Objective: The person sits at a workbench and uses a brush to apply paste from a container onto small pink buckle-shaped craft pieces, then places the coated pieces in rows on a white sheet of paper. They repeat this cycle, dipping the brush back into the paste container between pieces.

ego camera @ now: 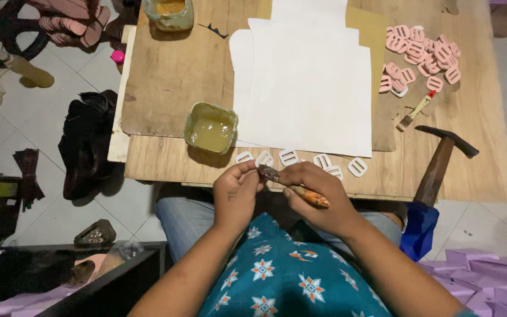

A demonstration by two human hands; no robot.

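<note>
One glue-caked brush (293,186) — orange handle.

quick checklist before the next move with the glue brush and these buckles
1. Brush held: ok, the right hand grips its orange handle, bristles toward the left hand.
2. Piece at the left fingertips: cannot tell, too small to make out.
3. Glue tub open, within reach: ok, yellowish glue shows inside.
4. White buckles laid out: ok, a row along the table edge.
5. White sheets flat: ok.
6. Hammer out of the way: ok, lying to the right, handle overhanging the edge.
</note>
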